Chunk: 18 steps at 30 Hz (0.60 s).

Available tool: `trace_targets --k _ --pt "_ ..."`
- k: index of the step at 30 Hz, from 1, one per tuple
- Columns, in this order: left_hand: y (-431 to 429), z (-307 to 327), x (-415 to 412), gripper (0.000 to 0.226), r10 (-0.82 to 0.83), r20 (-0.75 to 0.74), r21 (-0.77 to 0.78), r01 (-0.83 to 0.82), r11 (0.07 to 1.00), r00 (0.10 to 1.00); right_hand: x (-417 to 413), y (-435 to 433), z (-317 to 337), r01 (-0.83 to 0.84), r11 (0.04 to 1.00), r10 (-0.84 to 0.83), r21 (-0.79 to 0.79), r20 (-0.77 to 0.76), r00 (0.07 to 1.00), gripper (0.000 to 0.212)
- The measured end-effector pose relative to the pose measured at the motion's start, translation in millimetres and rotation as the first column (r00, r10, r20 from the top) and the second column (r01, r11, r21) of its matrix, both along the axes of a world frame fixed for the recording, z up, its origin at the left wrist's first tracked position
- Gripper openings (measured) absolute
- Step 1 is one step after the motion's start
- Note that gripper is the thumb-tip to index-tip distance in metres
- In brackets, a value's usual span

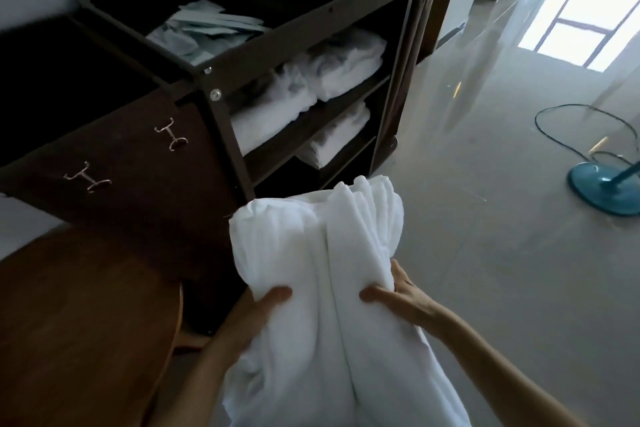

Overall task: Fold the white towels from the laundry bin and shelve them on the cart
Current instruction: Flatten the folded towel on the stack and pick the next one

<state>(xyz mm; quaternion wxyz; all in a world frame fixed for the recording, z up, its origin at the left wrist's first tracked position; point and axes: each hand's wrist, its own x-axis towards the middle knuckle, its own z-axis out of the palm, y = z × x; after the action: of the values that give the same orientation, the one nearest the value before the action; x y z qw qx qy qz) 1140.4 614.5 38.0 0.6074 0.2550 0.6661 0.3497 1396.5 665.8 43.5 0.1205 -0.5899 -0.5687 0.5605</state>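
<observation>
Head view: white towel [329, 270] bunched, gripped by left hand [263, 308] and right hand [398, 291], thumbs pressed on top, near cart [301, 28] front. Folded towels [311, 87] on shelves. Dark laundry bin [131, 163] adjoins cart's left end. Teal fan base [602, 189], cable on grey floor [485, 218].

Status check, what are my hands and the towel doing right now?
Left hand and right hand both gripping the white towel, bunched, held off the cart. Shelves already hold folded towels. Nothing between towel and cart.
</observation>
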Motion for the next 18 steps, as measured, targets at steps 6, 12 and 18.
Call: trace_targets --k 6,12,18 --pt "90 12 43 0.073 0.0 -0.062 0.008 0.001 1.0 0.998 40 91 5 0.02 1.0 -0.021 -0.025 -0.056 0.998 0.08" --pt "142 5 82 0.105 0.104 -0.102 -0.049 -0.109 0.993 0.989 76 160 1 0.023 0.996 -0.033 -0.086 -0.115 0.993 0.075" --pt "197 -4 138 0.106 0.32 -0.105 0.043 -0.317 0.947 0.942 112 262 -15 -0.164 0.982 0.157 -0.088 -0.084 0.984 0.067"
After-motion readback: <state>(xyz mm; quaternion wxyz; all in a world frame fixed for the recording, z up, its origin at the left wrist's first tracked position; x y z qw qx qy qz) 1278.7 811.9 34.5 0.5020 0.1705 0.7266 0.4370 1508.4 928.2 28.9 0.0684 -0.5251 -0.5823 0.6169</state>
